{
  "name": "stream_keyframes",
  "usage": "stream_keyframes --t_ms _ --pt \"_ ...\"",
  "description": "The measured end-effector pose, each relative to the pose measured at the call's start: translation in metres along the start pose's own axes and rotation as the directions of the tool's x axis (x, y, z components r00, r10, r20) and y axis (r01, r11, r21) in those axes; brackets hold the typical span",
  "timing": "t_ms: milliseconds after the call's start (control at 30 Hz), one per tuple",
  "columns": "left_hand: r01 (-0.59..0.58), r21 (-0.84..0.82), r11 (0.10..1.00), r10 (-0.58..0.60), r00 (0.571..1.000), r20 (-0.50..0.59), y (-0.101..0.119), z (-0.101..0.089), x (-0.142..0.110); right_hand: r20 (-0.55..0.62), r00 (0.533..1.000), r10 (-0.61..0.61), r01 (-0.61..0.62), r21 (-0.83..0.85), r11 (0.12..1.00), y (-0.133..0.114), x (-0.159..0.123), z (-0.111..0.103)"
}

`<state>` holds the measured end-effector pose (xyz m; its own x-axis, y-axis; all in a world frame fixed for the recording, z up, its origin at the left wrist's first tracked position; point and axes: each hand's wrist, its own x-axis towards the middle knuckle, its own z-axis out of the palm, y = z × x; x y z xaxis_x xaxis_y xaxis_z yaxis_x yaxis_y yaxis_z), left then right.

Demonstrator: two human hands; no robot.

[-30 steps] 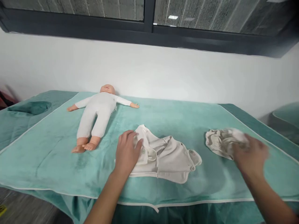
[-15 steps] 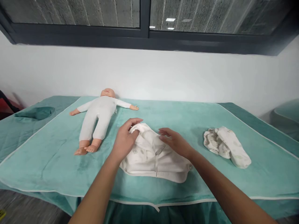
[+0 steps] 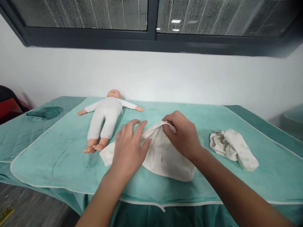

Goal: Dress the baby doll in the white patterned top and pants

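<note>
A white baby garment (image 3: pixel 165 160) lies on the green bed cover in front of me, one part of it spread out to the left. My right hand (image 3: pixel 182 134) pinches its upper edge between thumb and fingers and lifts it a little. Over the garment's left side is my left hand (image 3: pixel 132 143), its fingers and thumb apart, with part of the cloth hidden beneath it. Beyond it on the left, a baby doll (image 3: pixel 107 112) in a white body suit lies on its back with arms spread and feet toward me.
Some folded white printed baby clothing (image 3: pixel 234 148) lies at the right. The green cover (image 3: pixel 59 151) has a white-piped edge near me. A white wall (image 3: pixel 151 75) with a dark window frame (image 3: pixel 94 37) rises behind. Something red and black (image 3: pixel 11 105) stands far left.
My right hand has come in and taken hold of the garment's upper edge, lifting it. My left hand has opened, and a part of the garment now extends out to the left.
</note>
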<state>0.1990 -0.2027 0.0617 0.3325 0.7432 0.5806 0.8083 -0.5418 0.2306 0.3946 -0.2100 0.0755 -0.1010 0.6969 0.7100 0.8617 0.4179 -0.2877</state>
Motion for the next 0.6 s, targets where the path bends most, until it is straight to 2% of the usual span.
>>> stream_keyframes --t_ms 67,133,233,333,400,467,533,600 --pt "-0.001 0.004 1.0 0.0 0.995 0.099 0.001 0.011 0.0 -0.001 0.999 -0.045 0.045 -0.06 0.997 -0.007 -0.004 -0.006" --pt "0.038 0.008 0.999 -0.038 0.993 0.114 -0.003 0.014 0.001 -0.022 0.997 -0.069 0.064 -0.168 0.984 -0.006 -0.01 -0.014" --pt "0.073 0.063 0.995 -0.071 0.997 -0.023 -0.009 -0.002 0.003 -0.035 0.998 -0.056 0.041 -0.336 0.941 0.008 -0.02 -0.023" --pt "0.092 0.182 0.979 -0.064 0.986 -0.152 -0.01 -0.026 0.006 0.035 0.999 -0.003 0.016 -0.372 0.928 0.032 -0.029 -0.028" --pt "0.129 0.229 0.965 -0.089 0.98 -0.179 -0.01 -0.038 0.006 0.104 0.994 0.025 0.009 -0.308 0.951 0.051 -0.032 -0.029" --pt "0.183 0.229 0.956 -0.143 0.973 -0.183 -0.014 -0.045 0.006 0.122 0.99 0.068 -0.047 -0.164 0.985 0.068 -0.034 -0.032" --pt "0.24 0.183 0.953 -0.205 0.959 -0.195 -0.022 -0.047 0.004 0.103 0.973 0.208 -0.21 0.009 0.978 0.082 -0.035 -0.039" --pt "0.276 0.093 0.957 -0.252 0.944 -0.212 -0.032 -0.047 0.001 0.085 0.916 0.391 -0.4 0.14 0.906 0.088 -0.035 -0.048"
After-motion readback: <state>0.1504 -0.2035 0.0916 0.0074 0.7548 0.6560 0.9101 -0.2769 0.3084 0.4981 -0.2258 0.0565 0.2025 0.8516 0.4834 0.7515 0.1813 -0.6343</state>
